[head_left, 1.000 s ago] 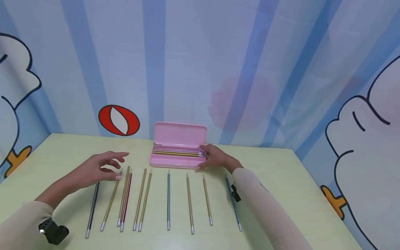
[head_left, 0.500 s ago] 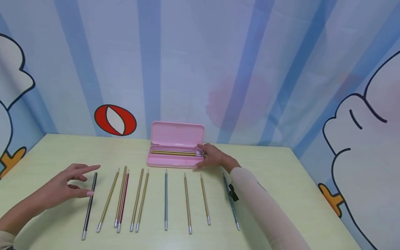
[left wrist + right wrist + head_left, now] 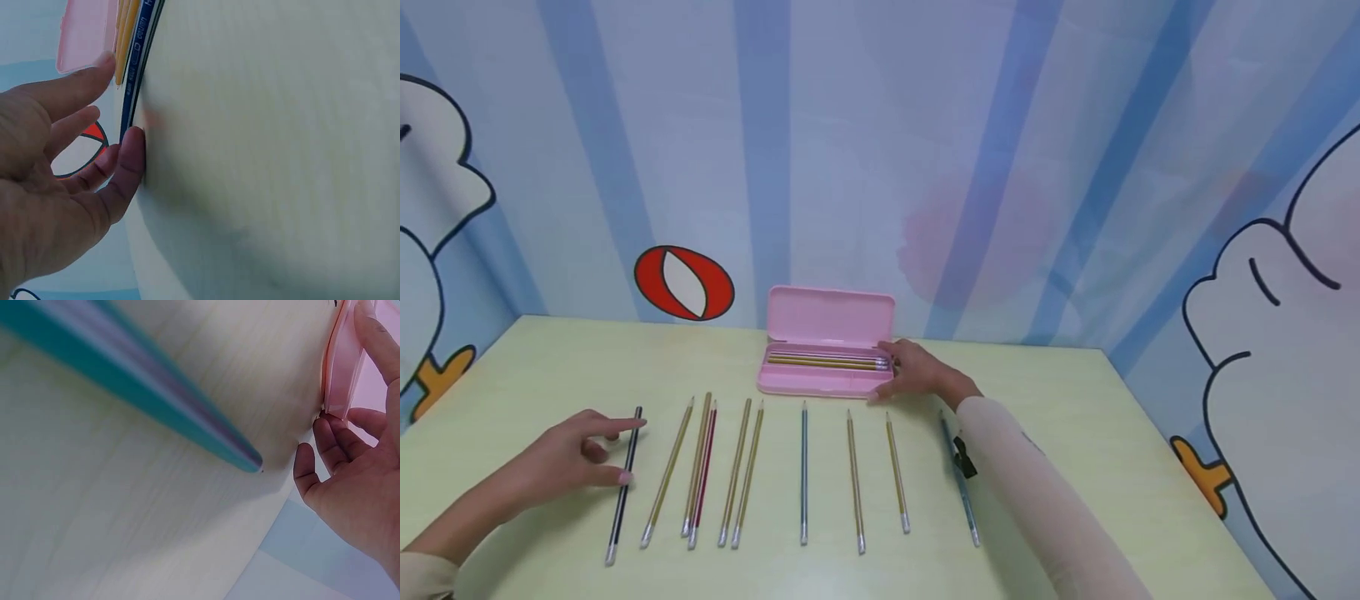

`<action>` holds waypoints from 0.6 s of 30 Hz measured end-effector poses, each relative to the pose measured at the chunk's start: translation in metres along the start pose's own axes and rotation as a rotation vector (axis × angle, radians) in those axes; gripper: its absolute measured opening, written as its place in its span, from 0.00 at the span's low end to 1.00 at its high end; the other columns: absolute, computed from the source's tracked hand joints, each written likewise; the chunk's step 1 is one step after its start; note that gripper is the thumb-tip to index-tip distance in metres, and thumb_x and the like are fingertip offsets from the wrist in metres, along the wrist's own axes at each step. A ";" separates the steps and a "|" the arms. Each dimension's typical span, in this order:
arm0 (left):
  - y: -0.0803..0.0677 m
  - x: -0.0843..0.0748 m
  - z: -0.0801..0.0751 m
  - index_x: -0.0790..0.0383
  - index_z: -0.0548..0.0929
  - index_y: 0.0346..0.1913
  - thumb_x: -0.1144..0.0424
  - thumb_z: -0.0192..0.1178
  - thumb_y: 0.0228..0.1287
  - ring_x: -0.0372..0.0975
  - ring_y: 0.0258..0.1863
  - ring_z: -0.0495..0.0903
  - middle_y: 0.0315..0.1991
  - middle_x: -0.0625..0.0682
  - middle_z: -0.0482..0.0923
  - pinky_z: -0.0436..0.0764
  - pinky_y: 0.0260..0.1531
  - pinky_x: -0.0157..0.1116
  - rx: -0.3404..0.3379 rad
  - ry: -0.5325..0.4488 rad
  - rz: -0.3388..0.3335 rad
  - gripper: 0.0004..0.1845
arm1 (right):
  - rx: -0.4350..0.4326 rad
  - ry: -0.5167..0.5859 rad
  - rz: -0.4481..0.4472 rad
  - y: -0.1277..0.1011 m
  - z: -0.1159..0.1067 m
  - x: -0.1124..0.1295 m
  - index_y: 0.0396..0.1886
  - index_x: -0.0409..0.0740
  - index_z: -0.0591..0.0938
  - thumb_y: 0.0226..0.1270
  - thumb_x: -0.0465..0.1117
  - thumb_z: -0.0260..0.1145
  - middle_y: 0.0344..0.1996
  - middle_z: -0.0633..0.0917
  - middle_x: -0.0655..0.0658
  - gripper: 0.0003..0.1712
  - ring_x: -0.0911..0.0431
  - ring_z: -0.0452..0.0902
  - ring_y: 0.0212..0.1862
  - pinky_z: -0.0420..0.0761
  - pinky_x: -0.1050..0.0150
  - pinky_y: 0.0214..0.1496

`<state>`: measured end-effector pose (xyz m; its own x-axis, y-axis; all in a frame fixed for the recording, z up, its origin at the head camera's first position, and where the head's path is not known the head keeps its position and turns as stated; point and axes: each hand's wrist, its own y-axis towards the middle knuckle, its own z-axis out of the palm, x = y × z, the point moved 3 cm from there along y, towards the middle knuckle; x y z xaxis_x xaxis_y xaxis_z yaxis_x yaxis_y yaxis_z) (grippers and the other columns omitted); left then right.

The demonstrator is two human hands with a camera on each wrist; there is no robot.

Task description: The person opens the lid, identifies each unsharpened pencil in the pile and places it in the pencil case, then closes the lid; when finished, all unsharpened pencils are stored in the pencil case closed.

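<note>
My left hand [image 3: 561, 458] is at the dark blue striped pencil [image 3: 623, 492], the leftmost on the table, with index finger and thumb apart and overlapping it. In the left wrist view, that hand [image 3: 62, 162] has its little finger low beside the dark pencil [image 3: 139, 56], and nothing is pinched. My right hand [image 3: 921, 372] grips the right end of an open pink pencil case [image 3: 805, 381], thumb at the front and fingers behind. Inside the case lie several pencils [image 3: 827, 362] along its back half. The right wrist view shows this hand [image 3: 356, 487] around the case end [image 3: 344, 381].
Several pencils lie in a row, including a red pencil [image 3: 703, 475], a blue pencil [image 3: 804, 475] and a yellow pencil [image 3: 898, 475]. A teal pencil [image 3: 958, 483] lies partly under the right forearm. A printed curtain [image 3: 865, 150] hangs behind the table [image 3: 1037, 383].
My left hand has moved left and toward me, from above the yellow pencils to the dark pencil. The right hand stays on the pencil case.
</note>
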<state>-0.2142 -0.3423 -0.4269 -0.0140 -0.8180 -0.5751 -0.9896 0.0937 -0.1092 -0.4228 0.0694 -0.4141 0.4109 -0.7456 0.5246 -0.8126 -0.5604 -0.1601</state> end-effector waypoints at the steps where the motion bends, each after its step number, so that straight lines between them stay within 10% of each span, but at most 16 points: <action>1: 0.001 -0.002 0.001 0.68 0.73 0.68 0.55 0.78 0.49 0.45 0.41 0.80 0.51 0.67 0.74 0.78 0.35 0.36 0.000 0.020 0.002 0.43 | -0.001 0.001 0.005 0.000 0.000 0.000 0.78 0.40 0.57 0.52 0.52 0.80 0.66 0.72 0.34 0.60 0.43 0.70 0.67 0.70 0.48 0.71; 18: 0.007 -0.016 0.007 0.69 0.78 0.62 0.67 0.78 0.47 0.43 0.34 0.74 0.41 0.59 0.77 0.73 0.29 0.35 -0.035 0.121 0.005 0.36 | 0.010 0.027 0.011 0.001 0.001 -0.002 0.79 0.40 0.56 0.53 0.50 0.80 0.70 0.69 0.34 0.60 0.45 0.67 0.68 0.67 0.48 0.73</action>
<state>-0.2198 -0.3247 -0.4244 -0.0336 -0.8801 -0.4736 -0.9938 0.0795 -0.0773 -0.4245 0.0698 -0.4158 0.3911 -0.7418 0.5448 -0.8125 -0.5564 -0.1742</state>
